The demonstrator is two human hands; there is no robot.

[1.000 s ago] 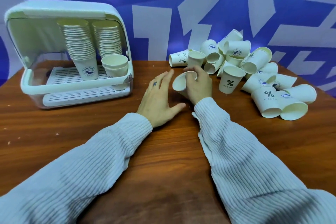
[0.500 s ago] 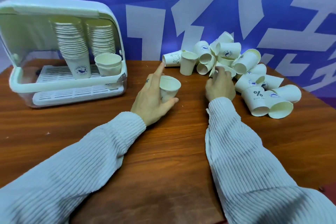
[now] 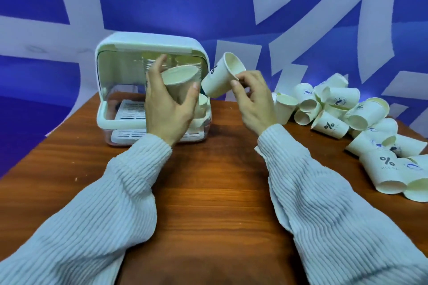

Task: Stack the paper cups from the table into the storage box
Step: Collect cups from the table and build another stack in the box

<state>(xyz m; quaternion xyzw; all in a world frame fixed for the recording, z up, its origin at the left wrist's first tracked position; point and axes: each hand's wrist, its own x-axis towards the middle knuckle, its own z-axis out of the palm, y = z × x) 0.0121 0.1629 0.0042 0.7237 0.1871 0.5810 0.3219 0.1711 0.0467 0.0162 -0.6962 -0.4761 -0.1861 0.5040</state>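
While your left hand (image 3: 168,109) wraps its fingers and thumb round one paper cup (image 3: 180,83) right in front of the storage box (image 3: 129,122), your right hand (image 3: 252,99) pinches the rim of a tilted second cup (image 3: 220,76) just beside it. The loose cup pile (image 3: 347,118) sits far right on the table (image 3: 208,192).

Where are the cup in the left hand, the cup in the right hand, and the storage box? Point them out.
Cup in the left hand (image 3: 179,78): head view, on its inner wall below the rim.
Cup in the right hand (image 3: 218,80): head view, on its outer side wall.
Storage box (image 3: 150,40): head view, on its top.
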